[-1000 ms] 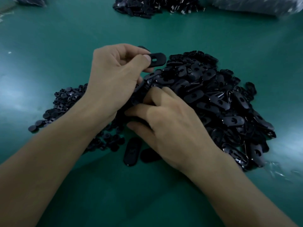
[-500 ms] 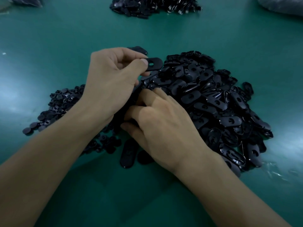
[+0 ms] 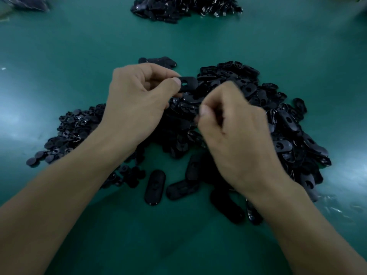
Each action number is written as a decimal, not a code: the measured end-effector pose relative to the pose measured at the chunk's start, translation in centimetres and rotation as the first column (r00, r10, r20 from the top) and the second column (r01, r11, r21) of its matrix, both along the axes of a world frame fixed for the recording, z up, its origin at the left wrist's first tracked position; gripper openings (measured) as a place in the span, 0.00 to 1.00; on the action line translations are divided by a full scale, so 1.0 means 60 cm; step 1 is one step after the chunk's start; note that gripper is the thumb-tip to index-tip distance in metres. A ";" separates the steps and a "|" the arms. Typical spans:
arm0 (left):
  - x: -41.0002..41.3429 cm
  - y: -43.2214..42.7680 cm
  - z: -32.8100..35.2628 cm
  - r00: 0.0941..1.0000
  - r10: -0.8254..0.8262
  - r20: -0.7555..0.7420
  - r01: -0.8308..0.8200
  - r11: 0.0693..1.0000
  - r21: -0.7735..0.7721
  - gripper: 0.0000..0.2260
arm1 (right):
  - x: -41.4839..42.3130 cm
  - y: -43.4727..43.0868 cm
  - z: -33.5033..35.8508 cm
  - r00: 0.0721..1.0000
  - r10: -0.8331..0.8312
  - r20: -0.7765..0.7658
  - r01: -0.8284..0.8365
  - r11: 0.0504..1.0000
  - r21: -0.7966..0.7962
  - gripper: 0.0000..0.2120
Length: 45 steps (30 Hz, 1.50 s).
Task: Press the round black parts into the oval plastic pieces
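My left hand [image 3: 137, 100] pinches a black oval plastic piece [image 3: 188, 83] between thumb and fingers, holding it above the heap. A slot shows in its face. My right hand [image 3: 236, 135] hovers just right of it, blurred, with its fingers and thumb curled together; whether a small round part sits in the pinch I cannot make out. A big heap of oval pieces [image 3: 278, 124] lies under and right of the hands. A smaller heap of round black parts [image 3: 73, 132] lies to the left, partly behind my left forearm.
Several loose oval pieces [image 3: 155, 187] lie on the green table [image 3: 59, 56] near the front, between my forearms. Another dark pile [image 3: 184, 6] sits at the far edge, and a bag corner shows at the top left [image 3: 25, 2].
My right hand has lifted off the heap and curled its fingers, rising toward the oval piece. My left hand keeps its pinch on that piece in nearly the same place.
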<state>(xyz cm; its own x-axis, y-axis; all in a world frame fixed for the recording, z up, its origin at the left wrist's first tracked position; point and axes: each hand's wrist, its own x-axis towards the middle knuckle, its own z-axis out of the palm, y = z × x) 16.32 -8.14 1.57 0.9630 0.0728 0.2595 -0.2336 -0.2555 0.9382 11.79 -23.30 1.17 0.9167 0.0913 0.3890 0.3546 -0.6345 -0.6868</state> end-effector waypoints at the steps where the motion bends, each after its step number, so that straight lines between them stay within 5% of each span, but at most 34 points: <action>1: -0.001 -0.001 0.000 1.000 -0.011 0.001 0.011 1.000 0.008 0.06 | 0.003 -0.010 -0.001 0.999 -0.030 0.016 0.029 0.998 0.050 0.07; 7: -0.004 -0.007 -0.005 0.996 -0.093 -0.009 0.093 0.994 0.057 0.06 | 0.021 -0.048 -0.004 0.993 0.058 -0.101 -0.004 0.886 0.464 0.09; 13: -0.003 -0.005 -0.009 0.991 -0.135 0.015 0.133 0.986 0.101 0.06 | 0.024 -0.051 -0.002 0.988 0.115 -0.103 -0.032 0.805 0.593 0.07; 29: -0.015 -0.013 -0.004 0.969 -0.244 -0.036 0.246 0.966 0.081 0.06 | 0.014 -0.044 0.005 0.998 -0.065 -0.021 0.068 0.976 0.207 0.13; 45: -0.016 -0.010 -0.012 0.951 -0.303 0.056 0.279 0.925 0.258 0.08 | 0.004 -0.038 0.010 0.994 -0.095 -0.044 0.101 0.985 0.143 0.19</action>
<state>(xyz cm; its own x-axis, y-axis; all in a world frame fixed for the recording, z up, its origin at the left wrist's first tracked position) 15.37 -8.73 0.86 0.9029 -0.2838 0.3228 -0.4152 -0.3815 0.8259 12.06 -25.56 1.77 0.9322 -0.0548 0.3578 0.2687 -0.5575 -0.7855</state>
